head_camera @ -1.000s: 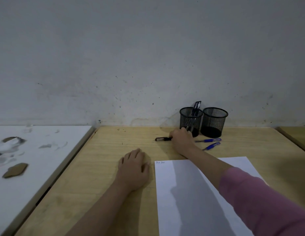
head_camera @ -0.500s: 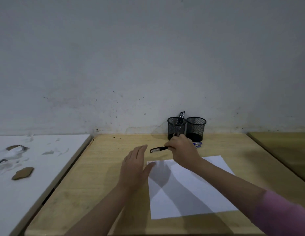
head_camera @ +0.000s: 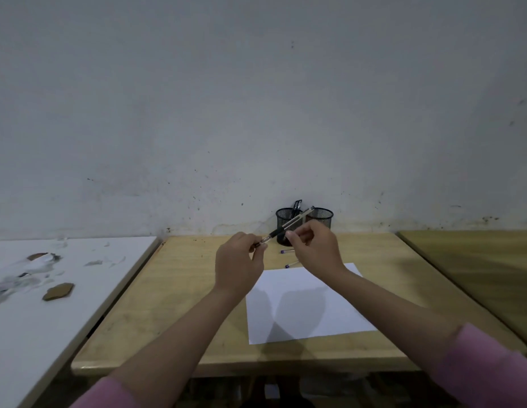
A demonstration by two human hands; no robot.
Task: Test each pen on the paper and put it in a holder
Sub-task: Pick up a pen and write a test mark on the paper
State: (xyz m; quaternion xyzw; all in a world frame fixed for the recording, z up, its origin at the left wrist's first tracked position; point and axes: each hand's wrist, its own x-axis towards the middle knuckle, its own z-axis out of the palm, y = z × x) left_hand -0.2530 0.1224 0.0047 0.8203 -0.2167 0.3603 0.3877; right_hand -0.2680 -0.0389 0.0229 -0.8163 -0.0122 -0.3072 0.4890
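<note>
One thin pen with a black grip and a pale see-through barrel (head_camera: pixel 288 228) is held up in the air between two hands. The right hand (head_camera: pixel 313 248) pinches its middle with curled fingers (head_camera: pixel 291 235). The left hand (head_camera: pixel 237 265) pinches something small and dark at the pen's tip end; it may be the cap, but it is too small to tell.

Just behind the fingers stand two round black wire-mesh pen holders. The left holder (head_camera: pixel 283 216) has dark pens standing in it; I cannot count them. The right holder (head_camera: pixel 324 214) is partly hidden by the right hand. Two blue pens lie on the table just below the fingers, one (head_camera: pixel 286 251) near the holders and one (head_camera: pixel 291 264) near the paper's top edge.

One white sheet of paper (head_camera: pixel 303 307) lies flat under the wrists, with the shadows of the arms on it.

The table (head_camera: pixel 180 290) is light wood. To the left of the hands is a white table (head_camera: pixel 35 325) with scraps and a brown piece on it. A darker wooden table (head_camera: pixel 477 269) is on the right. Behind it all is a gray wall (head_camera: pixel 256 113) with small dark spots.
</note>
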